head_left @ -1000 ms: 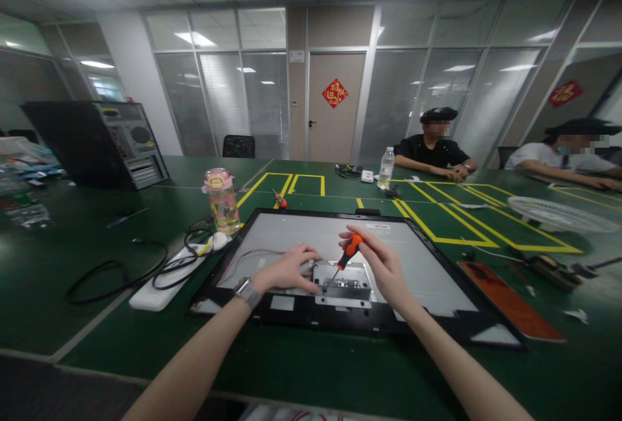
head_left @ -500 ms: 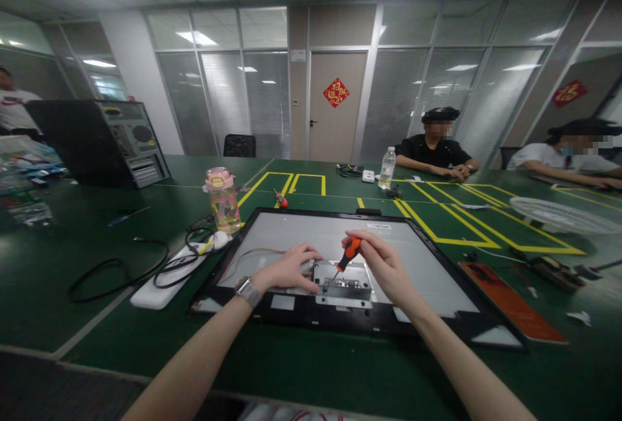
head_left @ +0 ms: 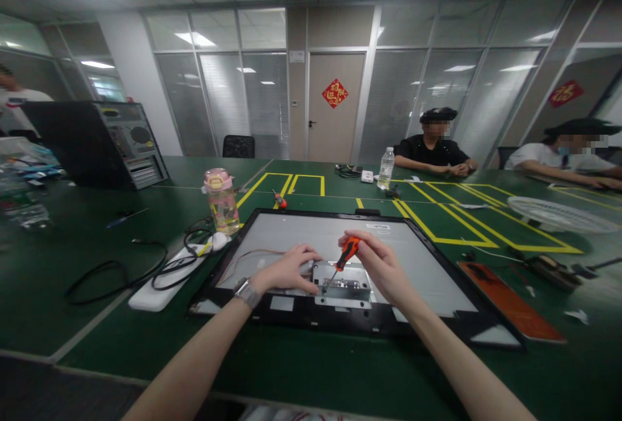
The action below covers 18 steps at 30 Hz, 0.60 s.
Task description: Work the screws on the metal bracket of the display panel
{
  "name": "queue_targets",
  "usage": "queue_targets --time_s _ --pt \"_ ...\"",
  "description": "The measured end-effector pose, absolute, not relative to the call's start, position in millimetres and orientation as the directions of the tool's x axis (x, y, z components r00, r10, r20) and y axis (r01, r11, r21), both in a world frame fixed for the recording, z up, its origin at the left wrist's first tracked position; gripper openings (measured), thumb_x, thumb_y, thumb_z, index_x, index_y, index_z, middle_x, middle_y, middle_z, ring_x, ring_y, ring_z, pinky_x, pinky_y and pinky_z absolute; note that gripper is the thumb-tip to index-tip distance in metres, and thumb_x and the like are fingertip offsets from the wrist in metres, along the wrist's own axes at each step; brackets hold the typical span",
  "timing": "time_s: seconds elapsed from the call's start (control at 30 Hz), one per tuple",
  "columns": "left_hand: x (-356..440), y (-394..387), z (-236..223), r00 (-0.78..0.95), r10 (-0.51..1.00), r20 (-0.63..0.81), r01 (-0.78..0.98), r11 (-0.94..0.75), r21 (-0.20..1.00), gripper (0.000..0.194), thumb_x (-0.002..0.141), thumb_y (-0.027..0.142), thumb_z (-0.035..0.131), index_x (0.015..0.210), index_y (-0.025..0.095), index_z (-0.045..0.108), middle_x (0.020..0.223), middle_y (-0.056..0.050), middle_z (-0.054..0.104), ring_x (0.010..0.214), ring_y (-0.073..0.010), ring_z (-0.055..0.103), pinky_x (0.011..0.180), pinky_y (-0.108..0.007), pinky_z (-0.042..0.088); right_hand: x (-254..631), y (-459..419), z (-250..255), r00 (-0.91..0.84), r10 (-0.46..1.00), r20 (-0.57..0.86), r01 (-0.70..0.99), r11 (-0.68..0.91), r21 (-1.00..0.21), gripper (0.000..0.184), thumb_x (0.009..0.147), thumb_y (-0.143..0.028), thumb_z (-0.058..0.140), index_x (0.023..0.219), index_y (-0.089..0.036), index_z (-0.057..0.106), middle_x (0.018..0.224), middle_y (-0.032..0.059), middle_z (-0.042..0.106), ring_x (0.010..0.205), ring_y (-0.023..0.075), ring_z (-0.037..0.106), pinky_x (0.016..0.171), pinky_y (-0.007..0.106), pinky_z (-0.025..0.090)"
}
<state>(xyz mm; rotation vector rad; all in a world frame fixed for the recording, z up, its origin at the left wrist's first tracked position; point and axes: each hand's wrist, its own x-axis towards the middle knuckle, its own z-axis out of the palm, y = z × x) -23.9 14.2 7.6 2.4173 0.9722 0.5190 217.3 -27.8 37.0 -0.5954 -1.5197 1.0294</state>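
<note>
My right hand [head_left: 381,262] is closed around the orange and black handle of a screwdriver [head_left: 347,254]. The screwdriver slants down to the left, its tip at the left part of a silver metal bracket [head_left: 357,293]. With thumb on the near side and fingers on the far side, my left hand [head_left: 291,269] grips the bracket's left end. Under both hands lies a flat display panel [head_left: 413,246] with a grey back and black frame. Thin wires [head_left: 243,254] run over the panel toward my left hand, which hides their ends.
Left of the panel are a white power strip [head_left: 155,288] with black cable and a pink-lided bottle [head_left: 222,204]. A black computer case [head_left: 87,142] stands at far left. An orange-brown plate [head_left: 510,301] lies on the right. Two people sit across the table; another stands far left.
Both hands stay in place at the bracket, and the screwdriver handle tilts slightly. A person has come into view at the far left, behind the computer case.
</note>
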Motion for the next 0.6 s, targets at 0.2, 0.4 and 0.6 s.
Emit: queue_targets --time_s 0.2,0.4,0.6 --pt "-23.7 14.2 7.7 0.675 0.72 0.162 0.543 -0.633 0.552 0.066 0.065 0.044 0.083 0.124 0.028 0.058 0.125 -0.005 0.049 0.12 -0.0277 0.047 0.105 -0.038 0.036 219.2 -26.5 41.5 -0.157 0.819 0.552 -0.131 0.536 -0.834 0.015 0.08 -0.041 0.07 0.086 -0.028 0.076 0.097 0.0042 0.067 0.09 0.0215 0.063 0.082 0.037 0.051" --pt "-24.0 13.6 7.8 0.669 0.728 0.152 0.544 -0.618 0.568 0.068 0.063 0.044 0.084 0.124 0.029 0.058 0.128 -0.005 0.048 0.12 -0.028 0.046 0.105 -0.038 0.036 221.9 -26.9 42.3 -0.21 0.856 0.473 -0.151 0.449 -0.881 0.028 0.087 -0.041 0.062 0.111 -0.029 0.071 0.106 0.0065 0.072 0.104 0.0245 0.063 0.097 0.045 0.044" --pt "-23.6 14.0 7.8 0.672 0.723 0.16 0.539 -0.626 0.563 0.068 0.063 0.043 0.084 0.124 0.028 0.058 0.127 -0.006 0.048 0.12 -0.0279 0.046 0.105 -0.038 0.036 220.8 -25.8 41.5 -0.166 0.841 0.515 -0.179 0.487 -0.855 0.016 0.078 -0.04 0.073 0.088 -0.028 0.076 0.101 0.0042 0.068 0.095 0.0221 0.062 0.087 0.039 0.049"
